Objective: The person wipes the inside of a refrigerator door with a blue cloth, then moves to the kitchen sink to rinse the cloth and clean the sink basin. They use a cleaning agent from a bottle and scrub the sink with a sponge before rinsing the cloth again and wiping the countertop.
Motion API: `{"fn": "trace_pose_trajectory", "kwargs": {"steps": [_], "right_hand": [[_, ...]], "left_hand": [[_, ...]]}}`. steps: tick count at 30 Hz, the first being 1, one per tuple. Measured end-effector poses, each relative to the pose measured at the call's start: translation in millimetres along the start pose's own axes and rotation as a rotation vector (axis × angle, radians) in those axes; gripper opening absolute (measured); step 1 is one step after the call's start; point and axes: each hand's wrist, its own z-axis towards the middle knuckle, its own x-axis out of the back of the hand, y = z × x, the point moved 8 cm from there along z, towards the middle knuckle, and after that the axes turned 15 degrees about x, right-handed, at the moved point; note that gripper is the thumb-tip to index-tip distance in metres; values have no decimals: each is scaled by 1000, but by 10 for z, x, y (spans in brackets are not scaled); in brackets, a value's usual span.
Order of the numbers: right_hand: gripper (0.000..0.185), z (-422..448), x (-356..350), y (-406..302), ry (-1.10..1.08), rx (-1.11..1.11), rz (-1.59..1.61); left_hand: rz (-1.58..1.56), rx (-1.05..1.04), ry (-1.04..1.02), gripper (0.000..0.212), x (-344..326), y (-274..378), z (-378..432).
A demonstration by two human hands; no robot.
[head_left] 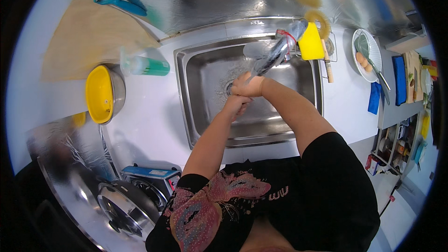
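My left hand [237, 106] and my right hand [249, 85] touch each other over the stainless steel sink [206, 126]. The right hand lies just above the left, with its fingers bent. The left hand's fingers are curled, and their inner side is hidden. No object shows in either hand. A metal faucet [276, 54] reaches over the basin, its spout end close to my right hand. A red tie [289, 37] is wound around the faucet. Water splashes around the drain [229, 88], which is partly covered by my right hand.
A yellow sponge [310, 42] and a wooden-handled brush [327, 61] are right of the faucet. Farther right stands a white basket [376, 47] with eggs [364, 62]. On the left are a green-liquid bottle [150, 66] and a yellow basin [99, 94]. A lidded pan [129, 210] stands lower left.
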Motion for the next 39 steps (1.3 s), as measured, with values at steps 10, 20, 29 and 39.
{"fn": "trace_pose_trajectory", "kwargs": {"steps": [10, 20, 29, 39], "right_hand": [[36, 241, -447, 487, 97, -636, 826], [18, 6, -759, -321, -323, -726, 1415], [22, -111, -411, -198, -271, -370, 212], [26, -458, 109, -49, 62, -353, 195]], "left_hand": [[475, -736, 680, 86, 1009, 396, -568], [1226, -782, 549, 50, 272, 362, -699], [736, -556, 638, 33, 43, 143, -297], [164, -98, 64, 32, -61, 137, -196]]}}
